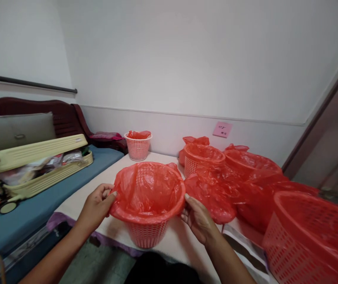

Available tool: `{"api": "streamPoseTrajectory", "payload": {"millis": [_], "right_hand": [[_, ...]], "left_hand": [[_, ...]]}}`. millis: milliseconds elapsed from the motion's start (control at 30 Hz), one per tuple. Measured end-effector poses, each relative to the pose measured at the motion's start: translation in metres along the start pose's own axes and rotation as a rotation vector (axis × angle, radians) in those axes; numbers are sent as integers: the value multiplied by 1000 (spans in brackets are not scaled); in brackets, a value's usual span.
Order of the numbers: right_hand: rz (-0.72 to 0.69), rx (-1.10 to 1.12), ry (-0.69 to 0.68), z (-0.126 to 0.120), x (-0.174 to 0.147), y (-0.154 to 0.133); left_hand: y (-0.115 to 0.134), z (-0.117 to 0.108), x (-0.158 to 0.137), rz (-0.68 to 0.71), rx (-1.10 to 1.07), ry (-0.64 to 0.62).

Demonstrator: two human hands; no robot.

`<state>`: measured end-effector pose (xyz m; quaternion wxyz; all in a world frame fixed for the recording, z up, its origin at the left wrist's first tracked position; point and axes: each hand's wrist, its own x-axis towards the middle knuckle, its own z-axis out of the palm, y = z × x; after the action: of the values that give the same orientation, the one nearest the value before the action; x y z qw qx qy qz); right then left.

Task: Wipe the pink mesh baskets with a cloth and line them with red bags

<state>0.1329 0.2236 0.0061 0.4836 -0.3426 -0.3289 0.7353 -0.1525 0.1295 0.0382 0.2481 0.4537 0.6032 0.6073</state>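
Observation:
A pink plastic basket [149, 236] with a lattice wall stands in front of me on a cloth-covered table. Lining it is a thin red plastic bag [145, 193], its edge folded outward over the rim. My left hand [100, 201] pinches the bag's edge at the left of the rim. At the right of the rim, my right hand [197, 217] has thumb and fingers closed on the bag's edge. Close to my right hand, another red plastic bag [210, 193] lies loosely spread. The fingers of both hands are partly hidden behind the rim.
Against the wall stands a small pink-white basket [138, 148] holding red plastic. Two bag-lined baskets [203, 156] are at the back right, and a larger basket [299, 244] is at the near right. A half-open cream suitcase [44, 165] lies on the blue bed [104, 157].

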Motion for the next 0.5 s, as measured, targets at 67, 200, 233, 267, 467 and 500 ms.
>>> {"api": "streamPoseTrajectory", "payload": {"millis": [67, 200, 233, 267, 467, 500], "right_hand": [[7, 14, 6, -1, 2, -4], [27, 69, 14, -5, 6, -2], [31, 93, 13, -6, 6, -1], [36, 119, 13, -7, 6, 1], [45, 230, -14, -14, 9, 7], [37, 231, -18, -16, 10, 6]], "left_hand": [[4, 6, 0, 21, -40, 19], [13, 19, -1, 33, -164, 106], [16, 23, -2, 20, -207, 123], [19, 27, -3, 3, -255, 135], [42, 48, -13, -69, -516, 114], [44, 50, -14, -70, -541, 105]]}}
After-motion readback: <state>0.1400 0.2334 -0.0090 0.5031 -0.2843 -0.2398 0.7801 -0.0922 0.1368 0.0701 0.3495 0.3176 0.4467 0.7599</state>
